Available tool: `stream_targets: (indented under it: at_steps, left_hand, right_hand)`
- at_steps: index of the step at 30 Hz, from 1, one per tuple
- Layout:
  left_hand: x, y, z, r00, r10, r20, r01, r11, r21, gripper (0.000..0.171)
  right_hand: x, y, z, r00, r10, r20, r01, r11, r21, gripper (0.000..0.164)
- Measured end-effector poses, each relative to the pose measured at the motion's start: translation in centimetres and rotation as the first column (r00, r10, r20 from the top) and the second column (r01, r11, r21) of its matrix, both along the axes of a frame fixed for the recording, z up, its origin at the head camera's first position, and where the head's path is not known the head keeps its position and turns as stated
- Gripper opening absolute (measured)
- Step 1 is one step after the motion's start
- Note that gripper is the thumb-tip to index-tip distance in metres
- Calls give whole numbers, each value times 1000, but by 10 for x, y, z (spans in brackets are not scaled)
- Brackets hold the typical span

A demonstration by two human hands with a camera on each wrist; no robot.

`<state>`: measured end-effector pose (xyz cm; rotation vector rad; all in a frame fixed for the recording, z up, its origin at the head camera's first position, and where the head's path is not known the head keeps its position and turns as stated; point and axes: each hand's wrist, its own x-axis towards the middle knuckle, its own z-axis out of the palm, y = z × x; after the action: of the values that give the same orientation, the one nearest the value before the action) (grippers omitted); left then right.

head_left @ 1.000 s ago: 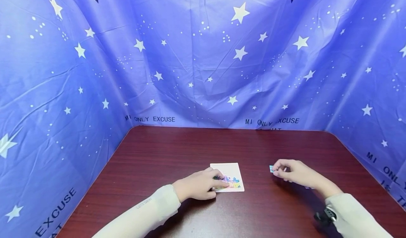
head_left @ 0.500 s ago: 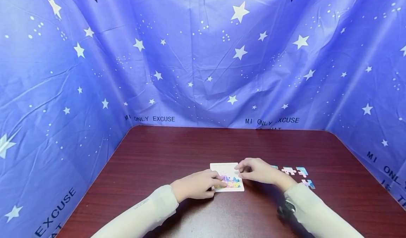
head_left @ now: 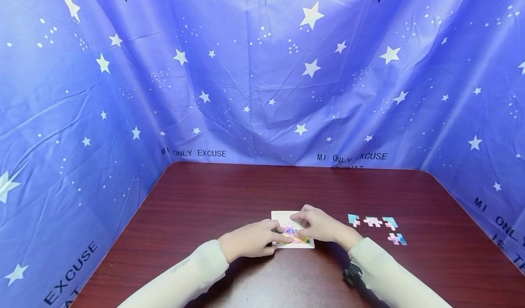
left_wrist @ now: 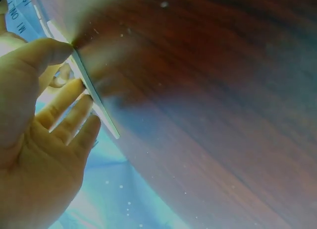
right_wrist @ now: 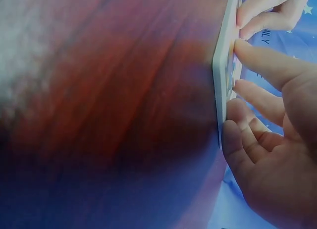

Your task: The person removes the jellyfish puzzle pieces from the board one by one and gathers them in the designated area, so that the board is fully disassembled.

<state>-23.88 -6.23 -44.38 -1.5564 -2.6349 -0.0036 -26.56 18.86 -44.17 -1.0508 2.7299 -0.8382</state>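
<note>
A white square puzzle tray (head_left: 280, 214) lies flat on the table, with a colourful picture (head_left: 304, 241) across its near part. My left hand (head_left: 248, 240) rests at the tray's left side. Its fingers reach onto the picture, and in the left wrist view the thumb (left_wrist: 54, 50) touches the tray's edge (left_wrist: 108, 122). From the right, my right hand (head_left: 321, 225) reaches over the tray, thumb and forefinger apart with their tips on it. Whether a piece sits between them I cannot tell. In the right wrist view the other fingertips meet the tray's side (right_wrist: 220, 90).
Several loose jigsaw pieces lie right of the tray: a blue one (head_left: 353, 220), a pink-white one (head_left: 372, 221), a blue-pink one (head_left: 390, 223) and a nearer one (head_left: 397, 239). A blue star-printed curtain (head_left: 246, 71) surrounds the dark red wooden table (head_left: 229, 185).
My right hand has moved left from the loose pieces onto the tray, uncovering the pieces. My left hand stays at the tray's left side, nearly unmoved.
</note>
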Motion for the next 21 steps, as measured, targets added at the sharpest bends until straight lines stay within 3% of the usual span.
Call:
stream_targets:
  at_steps: [7, 16, 21]
  left_hand:
    - [-2, -3, -3, 994, -71, -86, 71, 997, 4, 36]
    - [-1, -1, 2, 996, -71, -50, 72, 997, 18, 36]
    - [-1, 0, 3, 998, -58, -38, 59, 998, 17, 36]
  right_hand:
    - [3, -1, -3, 1000, -6, -25, 6, 999, -38, 34]
    - [3, -3, -5, 1000, -24, 5, 25, 995, -97, 30]
    - [2, -5, -5, 997, -45, 65, 54, 989, -135, 34]
